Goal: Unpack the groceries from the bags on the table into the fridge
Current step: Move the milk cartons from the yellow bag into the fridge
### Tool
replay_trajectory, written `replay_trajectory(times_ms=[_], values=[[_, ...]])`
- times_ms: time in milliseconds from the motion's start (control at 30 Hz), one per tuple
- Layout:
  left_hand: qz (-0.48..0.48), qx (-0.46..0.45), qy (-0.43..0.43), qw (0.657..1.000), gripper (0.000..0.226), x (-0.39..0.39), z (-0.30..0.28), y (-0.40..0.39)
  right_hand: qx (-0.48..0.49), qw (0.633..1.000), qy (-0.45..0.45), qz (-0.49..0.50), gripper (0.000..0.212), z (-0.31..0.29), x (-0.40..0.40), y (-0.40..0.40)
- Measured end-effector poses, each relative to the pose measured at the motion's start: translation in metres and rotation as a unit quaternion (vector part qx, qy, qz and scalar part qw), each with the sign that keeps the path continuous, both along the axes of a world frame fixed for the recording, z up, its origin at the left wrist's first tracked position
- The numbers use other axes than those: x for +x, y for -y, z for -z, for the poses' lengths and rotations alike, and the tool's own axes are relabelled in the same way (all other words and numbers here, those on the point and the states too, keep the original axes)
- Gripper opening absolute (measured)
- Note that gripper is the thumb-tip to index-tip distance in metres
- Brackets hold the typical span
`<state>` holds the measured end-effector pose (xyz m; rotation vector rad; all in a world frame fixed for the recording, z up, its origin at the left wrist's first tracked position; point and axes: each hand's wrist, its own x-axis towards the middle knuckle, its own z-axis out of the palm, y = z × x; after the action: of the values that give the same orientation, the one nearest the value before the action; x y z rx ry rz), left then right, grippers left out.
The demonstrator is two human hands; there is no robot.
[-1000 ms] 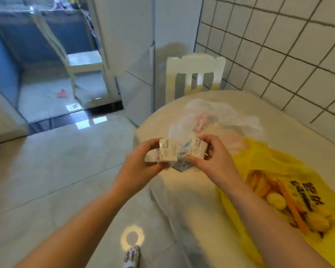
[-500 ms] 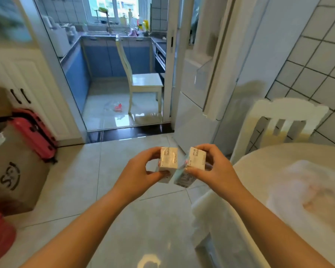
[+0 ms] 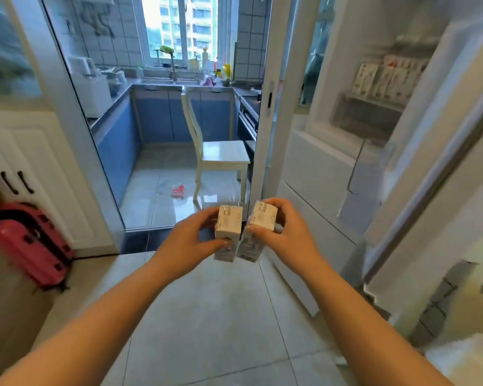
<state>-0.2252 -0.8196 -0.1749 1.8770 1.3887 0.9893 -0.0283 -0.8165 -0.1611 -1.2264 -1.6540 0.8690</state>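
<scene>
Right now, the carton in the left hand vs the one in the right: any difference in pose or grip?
The left carton stands close to upright; the right carton tilts, its top leaning right. The left hand pinches the left carton with the thumb low on its front; the right hand wraps the right carton's top, fingers curled over it. The bottoms sit close, tops apart. Both are small white printed cartons of similar size.

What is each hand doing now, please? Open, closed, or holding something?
Left hand: closed on the left carton.
Right hand: closed on the right carton.
</scene>
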Motion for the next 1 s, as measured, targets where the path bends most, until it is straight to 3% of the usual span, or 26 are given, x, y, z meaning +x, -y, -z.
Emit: replay_trajectory(times_ms=[267,467,733,1000], values=[[-0.059,0.041,-0.02,0.997,0.057,-0.009,-0.036,-0.175,-0.015,0.998,-0.061,-0.002,0.047,-0.025,-0.014,-0.193],[-0.021,0.05,-0.035,0.998,0.054,0.013,-0.043,-0.286,-0.027,0.991,-0.112,0.07,0.049,-0.02,0.0,-0.284],[0.122,0.04,-0.04,0.991,0.054,0.056,-0.035,-0.455,0.0,0.965,-0.149,0.216,0.045,-0.023,0.045,-0.395],[0.304,0.02,0.024,0.952,0.053,0.145,-0.067,-0.598,0.059,0.91,-0.139,0.386,0.041,-0.066,0.107,-0.478]])
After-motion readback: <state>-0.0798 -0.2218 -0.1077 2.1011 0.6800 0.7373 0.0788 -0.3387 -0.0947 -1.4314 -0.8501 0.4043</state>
